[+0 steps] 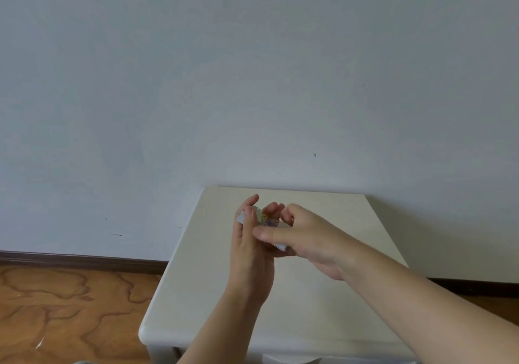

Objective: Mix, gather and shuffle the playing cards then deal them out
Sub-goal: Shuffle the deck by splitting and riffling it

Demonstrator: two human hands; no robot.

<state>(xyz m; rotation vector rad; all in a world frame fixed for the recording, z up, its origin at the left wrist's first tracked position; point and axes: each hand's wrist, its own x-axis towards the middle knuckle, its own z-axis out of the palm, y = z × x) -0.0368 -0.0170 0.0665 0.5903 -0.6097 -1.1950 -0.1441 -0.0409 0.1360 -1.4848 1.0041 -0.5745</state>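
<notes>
Cream table [196, 293] stands against pale wall [252, 68]. Dark baseboard [84, 259] runs along wall foot. Wood-grain floor [70, 307] lies left of table.

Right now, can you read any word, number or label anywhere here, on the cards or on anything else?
No text can be read.
Playing cards, held by the left hand and the right hand: the upper face shows purple and yellow print, too blurred to read.
Table: no writing shows.
Wall: only small dark specks, no writing.
</notes>
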